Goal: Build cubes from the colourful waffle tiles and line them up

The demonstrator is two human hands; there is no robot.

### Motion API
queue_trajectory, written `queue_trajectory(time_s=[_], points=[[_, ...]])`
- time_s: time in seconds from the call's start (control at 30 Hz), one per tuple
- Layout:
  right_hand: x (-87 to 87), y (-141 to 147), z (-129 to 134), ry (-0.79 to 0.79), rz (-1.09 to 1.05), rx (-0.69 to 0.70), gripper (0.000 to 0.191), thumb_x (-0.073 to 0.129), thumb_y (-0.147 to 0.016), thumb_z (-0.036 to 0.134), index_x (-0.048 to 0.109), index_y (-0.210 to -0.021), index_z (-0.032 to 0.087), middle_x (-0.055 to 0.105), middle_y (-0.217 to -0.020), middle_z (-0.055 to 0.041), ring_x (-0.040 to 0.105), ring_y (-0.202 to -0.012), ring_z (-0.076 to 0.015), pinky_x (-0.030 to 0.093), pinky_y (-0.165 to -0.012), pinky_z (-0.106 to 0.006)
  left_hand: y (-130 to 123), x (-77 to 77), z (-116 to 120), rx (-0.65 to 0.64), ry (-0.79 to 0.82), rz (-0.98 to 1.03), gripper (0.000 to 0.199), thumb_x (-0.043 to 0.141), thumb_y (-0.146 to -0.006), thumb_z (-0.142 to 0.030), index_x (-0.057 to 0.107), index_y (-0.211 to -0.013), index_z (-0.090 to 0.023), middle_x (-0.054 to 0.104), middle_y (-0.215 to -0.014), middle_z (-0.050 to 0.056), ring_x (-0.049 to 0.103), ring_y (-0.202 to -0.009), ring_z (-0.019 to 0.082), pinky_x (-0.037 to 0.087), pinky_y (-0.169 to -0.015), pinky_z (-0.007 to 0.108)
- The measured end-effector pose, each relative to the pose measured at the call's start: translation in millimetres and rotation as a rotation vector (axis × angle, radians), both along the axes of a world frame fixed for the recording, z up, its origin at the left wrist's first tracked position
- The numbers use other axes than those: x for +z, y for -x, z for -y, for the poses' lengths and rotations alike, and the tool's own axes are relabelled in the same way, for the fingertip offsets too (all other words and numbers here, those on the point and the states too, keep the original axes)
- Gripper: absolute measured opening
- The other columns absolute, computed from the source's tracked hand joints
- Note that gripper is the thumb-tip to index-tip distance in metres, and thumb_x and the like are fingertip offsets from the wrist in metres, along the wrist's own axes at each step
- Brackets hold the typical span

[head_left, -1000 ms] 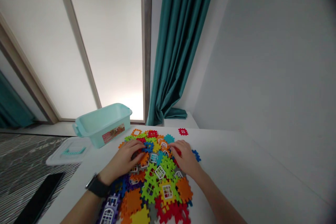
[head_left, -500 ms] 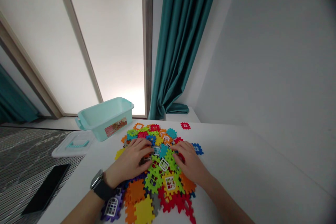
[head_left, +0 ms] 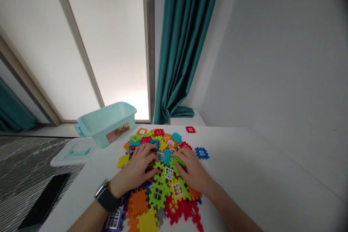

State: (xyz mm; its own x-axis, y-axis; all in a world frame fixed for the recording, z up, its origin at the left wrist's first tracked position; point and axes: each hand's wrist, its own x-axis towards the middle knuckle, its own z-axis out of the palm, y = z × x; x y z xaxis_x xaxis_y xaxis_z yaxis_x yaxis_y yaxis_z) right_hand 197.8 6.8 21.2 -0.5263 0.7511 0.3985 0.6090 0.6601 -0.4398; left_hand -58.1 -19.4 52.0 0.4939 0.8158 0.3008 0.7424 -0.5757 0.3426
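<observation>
A heap of colourful plastic interlocking tiles, some with white window frames, spreads over the white table. My left hand (head_left: 138, 165), with a dark smartwatch (head_left: 107, 195) on its wrist, rests on the heap's left side, fingers apart. On the right side lies my right hand (head_left: 189, 168), its fingers spread and touching a green tile (head_left: 177, 165). Between the hands are a light-blue tile (head_left: 168, 157) and a white window piece (head_left: 169, 173). Closer to me lie a yellow tile with a window (head_left: 177, 189), an orange tile (head_left: 138, 202) and red tiles (head_left: 174, 211). Tiles under my palms are hidden.
A mint-green bin (head_left: 107, 125) stands at the table's back left, its clear lid (head_left: 73, 152) beside it. A black phone-like slab (head_left: 43, 203) lies at the left. A blue tile (head_left: 202, 153) and a red tile (head_left: 190, 129) sit apart from the heap.
My right hand has shifted slightly left and inward over the heap, uncovering more of the blue tile. My left hand stays nearly in place. The whole view has turned slightly.
</observation>
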Motion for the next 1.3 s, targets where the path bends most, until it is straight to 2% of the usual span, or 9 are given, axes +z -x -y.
queue_trajectory(time_s=[0.1,0.3,0.53,0.63,0.73,0.83,0.93,1.13,1.3], points=[[0.7,0,1,-0.019,-0.01,-0.006,0.024,0.055,-0.093,0.014,0.062,-0.113,0.024,0.064,-0.111,-0.007,0.059,-0.107,-0.0249,0.045,-0.099,-0.046,-1,-0.5,-1,0.004,0.008,0.065,0.016,0.072,-0.085,-0.018,0.061,-0.094,-0.023,0.058,-0.13,0.006,0.051,-0.122,0.03,0.041,-0.105,0.052],[1.9,3,3,-0.022,-0.017,-0.02,0.025,0.054,-0.095,0.016,0.062,-0.118,0.024,0.063,-0.118,-0.0086,0.058,-0.113,-0.026,0.045,-0.101,-0.046,0,1.1,-4,0.032,0.007,0.185,0.006,0.062,-0.094,-0.025,0.057,-0.091,-0.023,0.067,-0.096,0.002,0.059,-0.096,0.024,0.046,-0.091,0.043],[5.6,9,11,-0.021,-0.092,0.002,0.024,0.054,-0.096,0.018,0.062,-0.118,0.025,0.061,-0.121,-0.0096,0.056,-0.117,-0.0274,0.044,-0.103,-0.049,-1,3.2,-4,0.13,0.006,0.376,0.01,0.061,-0.095,-0.033,0.063,-0.096,-0.024,0.072,-0.095,0.001,0.066,-0.091,0.022,0.051,-0.088,0.041],[9.1,15,16,0.026,-0.192,0.053,0.019,0.055,-0.096,0.021,0.061,-0.114,0.025,0.06,-0.119,-0.0089,0.055,-0.116,-0.026,0.045,-0.103,-0.045,-5,4.8,-1,0.13,0.037,0.425,0.01,0.062,-0.093,-0.033,0.064,-0.096,-0.023,0.073,-0.093,0.001,0.068,-0.089,0.021,0.053,-0.084,0.039],[12.6,20,21,0.09,-0.298,0.083,0.007,0.054,-0.096,0.022,0.059,-0.1,0.024,0.059,-0.109,-0.0067,0.057,-0.108,-0.023,0.048,-0.097,-0.039,-10,4.9,2,0.097,0.063,0.447,0.009,0.062,-0.093,-0.031,0.064,-0.096,-0.023,0.073,-0.091,0.001,0.068,-0.087,0.02,0.054,-0.082,0.036],[14.5,24,22,0.133,-0.36,0.067,0.009,0.054,-0.096,0.022,0.057,-0.088,0.023,0.058,-0.102,-0.005,0.057,-0.101,-0.0215,0.047,-0.092,-0.037,-13,3.8,5,0.058,0.066,0.427,0.01,0.062,-0.094,-0.033,0.064,-0.097,-0.024,0.071,-0.09,0.0,0.067,-0.086,0.019,0.053,-0.081,0.034],[15.3,24,22,0.166,-0.407,0.045,0.013,0.054,-0.096,0.023,0.057,-0.083,0.022,0.058,-0.101,-0.0049,0.057,-0.101,-0.0217,0.045,-0.094,-0.038,-12,3.6,7,0.024,0.016,0.362,0.014,0.062,-0.094,-0.034,0.063,-0.104,-0.024,0.069,-0.094,0.001,0.065,-0.09,0.02,0.052,-0.086,0.037],[16.5,21,17,0.231,-0.5,-0.001,0.023,0.051,-0.099,0.031,0.058,-0.079,0.022,0.057,-0.097,-0.0042,0.059,-0.098,-0.0211,0.046,-0.091,-0.037,-9,5.8,7,-0.039,-0.187,0.102,0.049,0.079,-0.082,-0.038,0.059,-0.125,-0.026,0.065,-0.117,0.007,0.058,-0.108,0.028,0.043,-0.103,0.048],[14.2,20,16,0.228,-0.486,-0.002,0.025,0.05,-0.1,0.033,0.059,-0.079,0.022,0.058,-0.098,-0.0043,0.06,-0.101,-0.0213,0.049,-0.092,-0.037,-9,4.0,7,-0.038,-0.254,0.054,0.047,0.077,-0.085,-0.038,0.058,-0.125,-0.026,0.063,-0.12,0.008,0.057,-0.11,0.028,0.043,-0.102,0.048]])
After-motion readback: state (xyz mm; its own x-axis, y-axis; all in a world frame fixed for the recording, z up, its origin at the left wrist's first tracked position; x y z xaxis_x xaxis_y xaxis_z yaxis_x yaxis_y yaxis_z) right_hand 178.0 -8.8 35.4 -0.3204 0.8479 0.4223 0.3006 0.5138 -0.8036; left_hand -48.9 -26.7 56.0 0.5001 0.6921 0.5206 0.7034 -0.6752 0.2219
